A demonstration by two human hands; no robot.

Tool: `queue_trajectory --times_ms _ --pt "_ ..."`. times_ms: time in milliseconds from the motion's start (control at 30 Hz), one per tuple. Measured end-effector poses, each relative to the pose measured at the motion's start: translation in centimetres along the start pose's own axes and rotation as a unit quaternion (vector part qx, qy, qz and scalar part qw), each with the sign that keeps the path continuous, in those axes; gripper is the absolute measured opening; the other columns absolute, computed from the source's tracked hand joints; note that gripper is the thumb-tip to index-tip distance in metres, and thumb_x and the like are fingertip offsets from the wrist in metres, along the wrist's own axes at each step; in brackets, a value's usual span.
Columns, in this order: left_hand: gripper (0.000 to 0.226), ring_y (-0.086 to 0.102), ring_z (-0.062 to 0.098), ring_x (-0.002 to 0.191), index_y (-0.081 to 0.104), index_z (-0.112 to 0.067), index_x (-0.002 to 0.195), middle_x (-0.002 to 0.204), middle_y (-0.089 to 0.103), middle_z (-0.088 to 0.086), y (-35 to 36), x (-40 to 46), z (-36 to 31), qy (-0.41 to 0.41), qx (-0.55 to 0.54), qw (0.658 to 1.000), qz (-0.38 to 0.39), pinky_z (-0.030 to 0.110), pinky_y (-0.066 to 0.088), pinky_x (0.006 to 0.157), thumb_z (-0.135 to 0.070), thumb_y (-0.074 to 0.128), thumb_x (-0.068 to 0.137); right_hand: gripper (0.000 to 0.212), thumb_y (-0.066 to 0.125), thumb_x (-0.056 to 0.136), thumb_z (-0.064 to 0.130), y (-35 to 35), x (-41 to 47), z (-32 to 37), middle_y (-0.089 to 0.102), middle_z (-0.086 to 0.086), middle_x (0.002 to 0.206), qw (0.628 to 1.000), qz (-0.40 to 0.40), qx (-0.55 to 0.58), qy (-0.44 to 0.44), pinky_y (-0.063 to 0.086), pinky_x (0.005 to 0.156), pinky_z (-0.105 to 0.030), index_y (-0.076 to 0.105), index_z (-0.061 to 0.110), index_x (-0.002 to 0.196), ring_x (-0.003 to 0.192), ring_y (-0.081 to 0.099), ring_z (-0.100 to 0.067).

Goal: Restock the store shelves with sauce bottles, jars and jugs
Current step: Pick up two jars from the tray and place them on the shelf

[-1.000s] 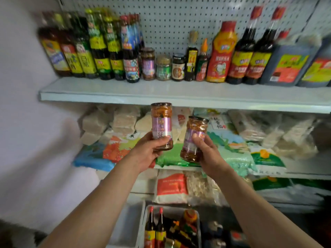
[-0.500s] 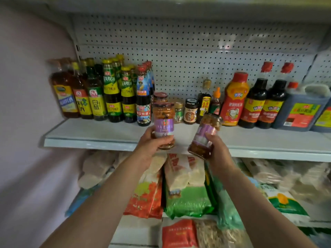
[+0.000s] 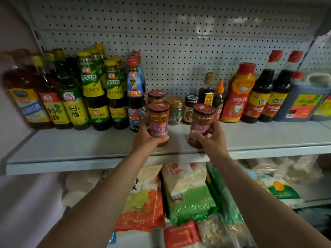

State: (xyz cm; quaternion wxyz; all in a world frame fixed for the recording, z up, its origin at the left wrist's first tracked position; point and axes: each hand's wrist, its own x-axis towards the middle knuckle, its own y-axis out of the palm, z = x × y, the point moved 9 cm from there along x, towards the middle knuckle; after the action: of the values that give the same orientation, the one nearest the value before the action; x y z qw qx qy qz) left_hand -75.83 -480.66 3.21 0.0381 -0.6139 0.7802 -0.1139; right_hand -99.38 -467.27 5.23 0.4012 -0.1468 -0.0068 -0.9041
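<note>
1. Our left hand [image 3: 146, 140] wraps its jar [image 3: 158, 122]; our right hand [image 3: 212, 138] clasps the tilted jar [image 3: 201, 125], both over the shelf [image 3: 80, 145].
2. We straighten it, then slide both back beside the matching jar [image 3: 156, 96].

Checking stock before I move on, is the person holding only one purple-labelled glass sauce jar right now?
No, each hand grips one: the left hand holds a purple-labelled glass jar and the right hand holds a second jar.
</note>
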Motion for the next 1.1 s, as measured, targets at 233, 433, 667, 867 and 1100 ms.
queue_trajectory --times_ms 233,433,667,867,1100 --pt "0.079 0.061 0.019 0.110 0.048 -0.033 0.129 0.117 0.063 -0.010 0.7 1.6 0.2 0.007 0.058 0.998 -0.015 0.041 0.048 0.098 -0.041 0.090 0.063 0.071 0.089 0.065 0.038 0.8 1.8 -0.9 0.067 0.008 0.109 0.998 0.051 -0.044 -0.009 0.053 0.072 -0.019 0.054 0.023 0.126 0.092 0.065 0.001" --pt "0.071 0.061 0.015 0.107 0.053 -0.032 0.126 0.119 0.064 -0.009 0.8 1.1 0.0 0.009 0.063 0.997 -0.032 0.037 0.048 0.096 -0.038 0.089 0.066 0.069 0.088 0.074 0.022 0.5 3.0 -1.9 0.067 0.010 0.110 0.992 0.120 -0.048 0.000 0.053 0.070 -0.011 0.052 0.018 0.132 0.093 0.064 0.010" --pt "0.067 0.063 0.016 0.109 0.054 -0.024 0.124 0.126 0.066 -0.004 0.3 1.2 0.6 -0.005 0.051 0.996 -0.079 0.041 0.051 0.097 -0.032 0.089 0.068 0.059 0.086 0.076 0.022 0.6 3.5 -2.5 0.064 0.018 0.108 0.990 0.124 -0.059 -0.009 0.046 0.066 -0.001 0.052 0.024 0.125 0.093 0.059 0.018" --pt "0.050 0.064 0.014 0.099 0.063 -0.029 0.116 0.116 0.070 -0.007 0.2 2.1 0.3 0.008 0.104 0.985 -0.134 0.030 0.047 0.083 -0.041 0.084 0.071 0.057 0.087 0.075 0.024 0.6 3.7 -2.6 0.065 0.020 0.107 0.989 0.131 -0.066 -0.012 0.047 0.065 -0.003 0.052 0.030 0.119 0.093 0.060 0.018" --pt "0.045 0.060 0.010 0.090 0.059 -0.028 0.113 0.112 0.069 -0.010 0.0 2.1 0.9 0.003 0.124 0.980 -0.156 0.027 0.040 0.076 -0.043 0.080 0.076 0.055 0.085 0.078 0.027 0.7 3.6 -2.6 0.064 0.024 0.106 0.988 0.137 -0.071 -0.018 0.046 0.072 -0.009 0.052 0.033 0.121 0.096 0.059 0.018"
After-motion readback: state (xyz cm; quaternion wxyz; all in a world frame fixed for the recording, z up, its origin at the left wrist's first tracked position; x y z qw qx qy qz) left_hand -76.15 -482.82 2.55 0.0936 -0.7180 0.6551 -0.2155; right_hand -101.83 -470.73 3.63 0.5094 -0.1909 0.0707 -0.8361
